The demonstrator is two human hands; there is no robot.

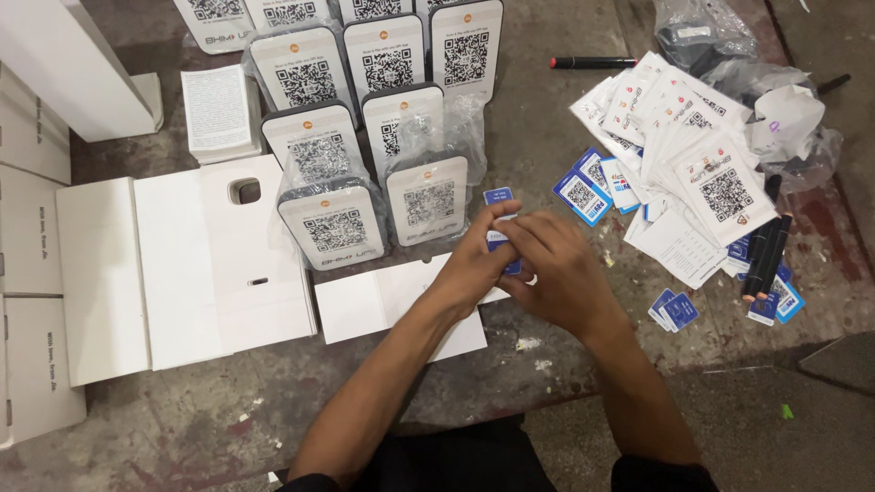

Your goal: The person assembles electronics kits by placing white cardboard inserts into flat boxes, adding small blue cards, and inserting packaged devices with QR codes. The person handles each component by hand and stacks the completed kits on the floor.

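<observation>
Both hands meet near the middle of the floor (565, 137), just past the far edge of a white sheet (383, 305). The left hand (474, 264) and the right hand (561, 269) curl their fingers together round a small blue card (499, 239); fingertips of both pinch it from either side, the right hand lying partly over the left. Only strips of the card show between the fingers, so its exact outline is hard to tell, but its long axis seems to run away from the person, the far end pointing at a second blue card (499, 195) lying just beyond the fingertips.

To the left, near the floor's far edge, white devices (335, 228) with square code patterns stand in rows, some in clear wrap. Left of them lies an opened white box (182, 264). To the right spreads a heap of white and blue stickers (674, 155), with a black marker (592, 63) beyond it and crumpled clear bags (784, 118) at the far right corner
</observation>
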